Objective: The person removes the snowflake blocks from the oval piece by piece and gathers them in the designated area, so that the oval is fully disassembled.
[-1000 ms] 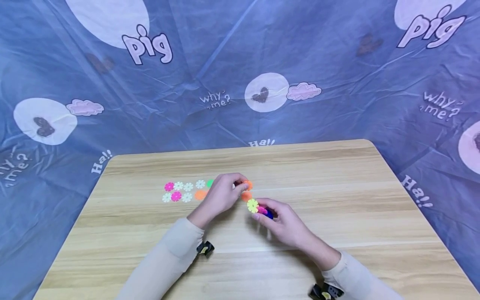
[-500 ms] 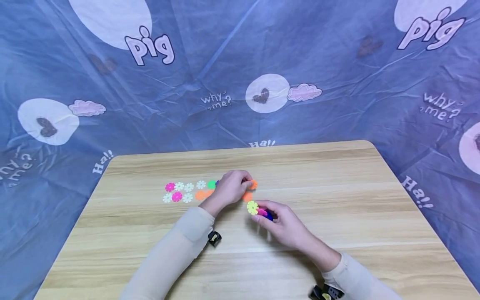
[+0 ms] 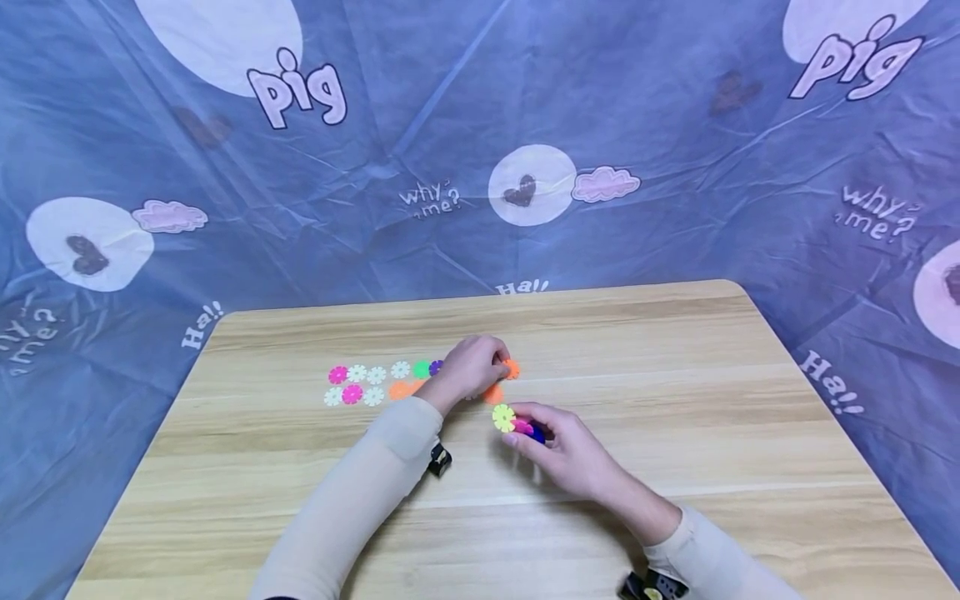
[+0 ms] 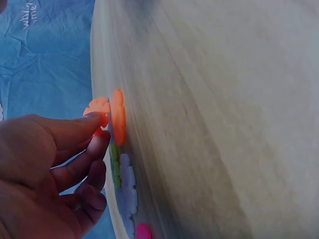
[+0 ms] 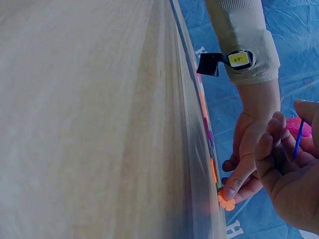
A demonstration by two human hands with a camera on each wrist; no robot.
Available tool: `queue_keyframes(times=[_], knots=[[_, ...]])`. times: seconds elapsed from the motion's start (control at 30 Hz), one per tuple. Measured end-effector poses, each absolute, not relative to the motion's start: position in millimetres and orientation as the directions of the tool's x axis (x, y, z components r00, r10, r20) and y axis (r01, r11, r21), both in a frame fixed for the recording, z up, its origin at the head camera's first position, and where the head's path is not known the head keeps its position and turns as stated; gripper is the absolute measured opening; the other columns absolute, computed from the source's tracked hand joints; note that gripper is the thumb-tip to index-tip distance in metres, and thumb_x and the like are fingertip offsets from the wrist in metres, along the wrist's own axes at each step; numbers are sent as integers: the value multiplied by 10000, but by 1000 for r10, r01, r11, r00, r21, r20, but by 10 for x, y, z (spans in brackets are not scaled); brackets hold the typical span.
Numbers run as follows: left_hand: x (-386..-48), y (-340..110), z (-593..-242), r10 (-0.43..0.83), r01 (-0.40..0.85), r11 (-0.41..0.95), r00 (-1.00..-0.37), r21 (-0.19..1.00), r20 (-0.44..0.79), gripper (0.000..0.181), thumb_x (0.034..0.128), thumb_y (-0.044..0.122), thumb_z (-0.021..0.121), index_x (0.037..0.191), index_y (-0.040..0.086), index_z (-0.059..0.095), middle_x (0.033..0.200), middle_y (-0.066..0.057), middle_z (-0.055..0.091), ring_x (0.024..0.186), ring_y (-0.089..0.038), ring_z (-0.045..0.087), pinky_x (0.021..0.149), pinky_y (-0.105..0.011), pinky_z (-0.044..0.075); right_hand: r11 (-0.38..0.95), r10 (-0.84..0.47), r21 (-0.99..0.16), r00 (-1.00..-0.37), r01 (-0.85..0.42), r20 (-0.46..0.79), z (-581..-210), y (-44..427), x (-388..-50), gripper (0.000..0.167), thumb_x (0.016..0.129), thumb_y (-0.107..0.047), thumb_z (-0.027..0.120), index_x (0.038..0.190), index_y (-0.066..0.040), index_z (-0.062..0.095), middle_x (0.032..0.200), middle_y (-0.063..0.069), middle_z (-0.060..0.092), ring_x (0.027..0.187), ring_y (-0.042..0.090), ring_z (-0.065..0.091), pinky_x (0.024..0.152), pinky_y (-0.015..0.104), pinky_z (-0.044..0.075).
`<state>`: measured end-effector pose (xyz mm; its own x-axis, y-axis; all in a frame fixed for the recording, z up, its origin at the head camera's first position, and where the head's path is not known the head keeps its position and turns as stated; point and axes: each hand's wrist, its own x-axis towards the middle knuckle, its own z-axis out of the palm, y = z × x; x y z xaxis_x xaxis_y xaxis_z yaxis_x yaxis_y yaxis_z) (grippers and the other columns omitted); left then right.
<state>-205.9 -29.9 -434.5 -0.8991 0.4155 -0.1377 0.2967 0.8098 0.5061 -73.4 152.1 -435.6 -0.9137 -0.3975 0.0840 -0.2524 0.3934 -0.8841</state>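
Note:
Between thumb and fingertips my left hand (image 3: 472,367) pinches a notched orange flower-shaped disc (image 3: 513,369) at the right end of the far row. The left wrist view shows this orange disc (image 4: 97,106) tilted up beside another orange disc (image 4: 118,117) on the table. My right hand (image 3: 573,450), closer to me, holds a few flower discs above the tabletop: a yellow disc (image 3: 503,418), a pink disc (image 3: 522,426) and a dark blue disc (image 3: 537,433). My left hand hides the middle of both rows.
Two rows of flower discs run leftward on the wooden table (image 3: 675,375). The far row has a pink disc (image 3: 338,375), white ones, a green disc (image 3: 421,369) and a purple disc (image 3: 437,367). White, pink and orange discs form the near row. Patterned blue cloth (image 3: 420,100) hangs behind.
My left hand has shifted right along the far row with the orange disc, uncovering the green and purple discs. My right hand has stayed almost in place, still holding its discs.

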Motion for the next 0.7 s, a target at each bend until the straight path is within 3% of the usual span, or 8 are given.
queue_keyframes(times=[0.1, 0.37, 0.53, 0.7], knots=[[-2083, -293, -4362, 410, 311, 820, -905, 480, -116, 177, 986, 188, 792, 1133, 91, 810, 1086, -41, 787, 1004, -209, 684, 933, -378, 582, 399, -395, -882, -915, -249, 79, -4360, 1522, -736, 432, 1034, -244, 747, 1380, 7, 685, 1270, 148, 763, 1114, 180, 719, 949, 242, 608], [-2091, -296, -4370, 400, 336, 856, -912, 392, -91, 121, 967, 259, 828, 965, 143, 796, 1042, -13, 748, 1094, -237, 624, 924, -400, 562, 385, -395, -888, -914, -252, 88, -4358, 1499, -732, 440, 1027, -235, 751, 1383, 15, 681, 1259, 152, 768, 1101, 171, 729, 948, 240, 611], [-2036, -409, -4342, 415, 345, 804, -909, 484, -43, 98, 1001, 227, 769, 978, 136, 798, 1018, -11, 738, 1006, -197, 630, 897, -380, 568, 378, -395, -894, -915, -240, 78, -4355, 1504, -732, 433, 1030, -237, 749, 1379, 10, 684, 1253, 148, 766, 1073, 127, 711, 930, 237, 613], [-1876, -537, -4274, 434, 324, 712, -900, 623, -27, 143, 1041, 226, 704, 1069, 136, 813, 997, 12, 764, 910, -151, 654, 894, -369, 580, 388, -391, -893, -918, -228, 64, -4350, 1521, -726, 416, 1028, -227, 751, 1372, 0, 691, 1259, 144, 765, 1102, 176, 719, 952, 241, 607]])
